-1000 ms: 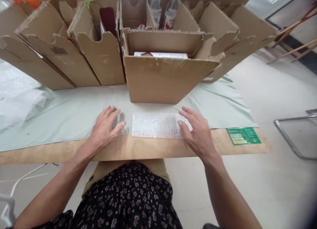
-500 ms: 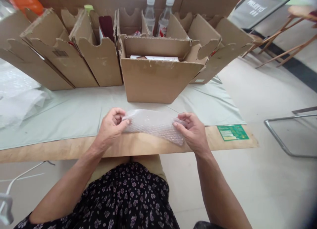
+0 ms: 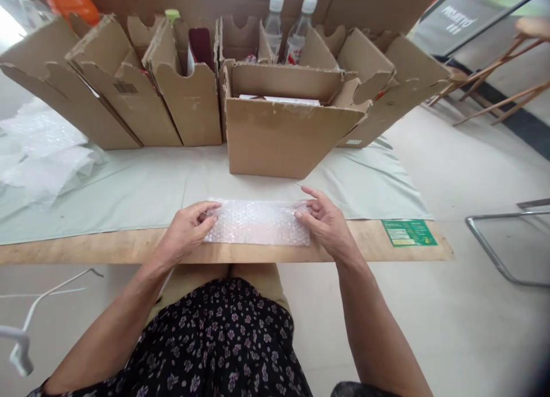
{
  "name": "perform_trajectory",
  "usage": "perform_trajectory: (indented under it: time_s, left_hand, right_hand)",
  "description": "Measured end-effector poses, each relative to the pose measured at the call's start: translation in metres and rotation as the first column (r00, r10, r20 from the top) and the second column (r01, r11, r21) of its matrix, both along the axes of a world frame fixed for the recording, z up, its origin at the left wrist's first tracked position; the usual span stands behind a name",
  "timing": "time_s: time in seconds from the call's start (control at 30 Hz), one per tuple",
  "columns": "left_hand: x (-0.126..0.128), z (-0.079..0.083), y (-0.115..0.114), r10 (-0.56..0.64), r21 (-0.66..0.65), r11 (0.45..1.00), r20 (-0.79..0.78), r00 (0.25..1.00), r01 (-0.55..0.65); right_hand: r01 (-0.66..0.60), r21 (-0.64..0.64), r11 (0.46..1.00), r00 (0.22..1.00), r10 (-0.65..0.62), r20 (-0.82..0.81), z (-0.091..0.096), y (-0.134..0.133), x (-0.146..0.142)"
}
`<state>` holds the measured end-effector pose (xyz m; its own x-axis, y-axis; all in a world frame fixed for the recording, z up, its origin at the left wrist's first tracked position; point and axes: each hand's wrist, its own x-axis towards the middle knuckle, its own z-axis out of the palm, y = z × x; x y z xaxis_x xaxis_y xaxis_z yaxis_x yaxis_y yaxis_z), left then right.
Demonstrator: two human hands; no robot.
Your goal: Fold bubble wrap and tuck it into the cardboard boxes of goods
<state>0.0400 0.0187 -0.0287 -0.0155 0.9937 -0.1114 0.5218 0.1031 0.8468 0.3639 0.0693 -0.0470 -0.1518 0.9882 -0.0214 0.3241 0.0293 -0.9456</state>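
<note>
Left hand (image 3: 189, 228) and right hand (image 3: 329, 228): each pinching one end of bubble wrap (image 3: 258, 222), between them. Cardboard box (image 3: 279, 139): beyond both, blocking forward reach. Green card (image 3: 409, 233): right of right hand. Wooden table edge (image 3: 258, 255): nearside. Cloth (image 3: 141, 185): stretching leftward from left hand.

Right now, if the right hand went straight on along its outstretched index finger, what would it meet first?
Beyond the bubble wrap at its thumb, the right hand would probably meet the nearest cardboard file box near its base; depth is hard to judge.
</note>
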Motion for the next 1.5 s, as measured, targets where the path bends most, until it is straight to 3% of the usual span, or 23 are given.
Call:
perform_trajectory:
  time_s: [0.17,0.33,0.47,0.53,0.63,0.73,0.8,0.9,1.03,1.17,1.27,1.37,1.5]
  left_hand:
    - [-0.007,0.005,0.009,-0.008,0.265,0.962,-0.210,0.978,0.064]
    - [-0.026,0.014,0.052,0.045,0.435,0.872,-0.529,0.848,0.225]
    - [-0.017,0.010,0.074,0.093,0.491,0.820,-0.622,0.777,0.295]
    - [-0.011,0.006,0.064,0.042,0.509,0.799,-0.579,0.814,0.321]
    - [-0.010,0.000,0.022,-0.184,0.434,0.812,-0.446,0.876,0.391]
    - [-0.014,-0.004,-0.026,-0.379,0.319,0.809,-0.360,0.853,0.494]
    - [-0.013,-0.008,-0.047,-0.407,0.291,0.803,-0.370,0.836,0.520]
    - [-0.004,-0.016,-0.056,-0.332,0.340,0.817,-0.382,0.863,0.465]
    - [0.004,-0.023,-0.040,-0.158,0.456,0.856,-0.217,0.963,0.243]
    - [0.005,-0.016,-0.022,-0.037,0.383,0.922,-0.065,0.997,0.060]
    - [0.006,-0.010,-0.018,-0.027,0.287,0.958,-0.001,1.000,0.026]
    - [0.002,-0.008,-0.018,-0.028,0.220,0.975,0.049,0.998,0.016]
    - [-0.030,-0.006,-0.013,0.051,0.244,0.967,0.081,0.995,-0.070]
  right_hand:
    - [-0.065,-0.029,0.997,0.989,0.068,0.132,0.027,-0.023,-0.011]
    - [-0.252,-0.208,0.945,0.968,0.244,-0.063,0.025,-0.065,-0.054]
    - [-0.295,-0.384,0.875,0.944,0.204,-0.260,0.013,-0.084,-0.083]
    - [-0.285,-0.418,0.863,0.937,0.158,-0.311,0.010,-0.085,-0.087]
    - [-0.286,-0.445,0.849,0.927,0.128,-0.352,0.008,-0.082,-0.085]
    - [-0.300,-0.447,0.843,0.917,0.126,-0.379,0.007,-0.079,-0.081]
    - [-0.308,-0.452,0.837,0.916,0.133,-0.378,0.005,-0.077,-0.081]
    - [-0.300,-0.454,0.839,0.921,0.131,-0.367,0.003,-0.077,-0.081]
    - [-0.231,-0.459,0.858,0.942,0.078,-0.327,0.005,-0.076,-0.081]
    - [-0.146,-0.462,0.875,0.959,0.010,-0.283,0.012,-0.067,-0.087]
    - [-0.122,-0.451,0.884,0.970,0.011,-0.241,0.019,-0.055,-0.095]
    - [-0.144,-0.435,0.889,0.985,0.088,-0.147,0.024,-0.042,-0.102]
    - [-0.140,-0.381,0.914,0.990,0.122,-0.072,0.015,-0.028,-0.102]
